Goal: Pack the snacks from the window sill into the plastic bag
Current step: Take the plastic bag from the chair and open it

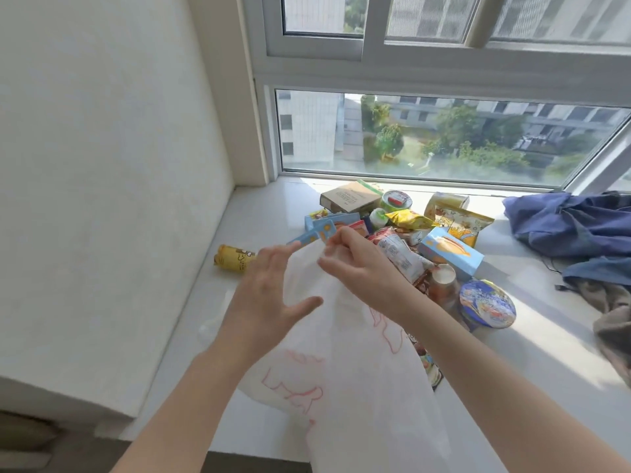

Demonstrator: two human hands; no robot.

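1. While the plastic bag point(341, 353) looks flat and limp, with no bulge or shape showing through the film, I'd call progress zero: nothing packed yet.
2. Step in hand, by my read: getting the bag mouth open.
3. Bag position: held up over the near part of the window sill point(259, 213), in front of the heap. Red print faces the camera. The lower end drapes toward the sill's near edge.
4. Right hand point(358, 264): grip pinching the bag's top edge, fingertips pressed together on the film, just in front of a flat light-blue box point(321, 230).
5. Left hand point(269, 288): grip spread, fingers straight, thumb out, laid against the bag's left face. It holds nothing.
6. Snacks point(403, 220): all on the sill, heaped between the bag and the window glass. Visible: brown box point(350, 196), yellow packets, blue carton point(450, 252), round tub point(486, 303), small white-capped bottle.
7. One outlier: a yellow can point(234, 257) lies on its side, apart from the heap, left of it and near the wall.
8. Remaining: separate the bag's two layers, then move every item in. Exact count unknown, because the bag and right forearm hide part of the heap.
9. Not task items: dark blue cloth point(573, 227) on the right of the sill, near the heap. Leave it out.
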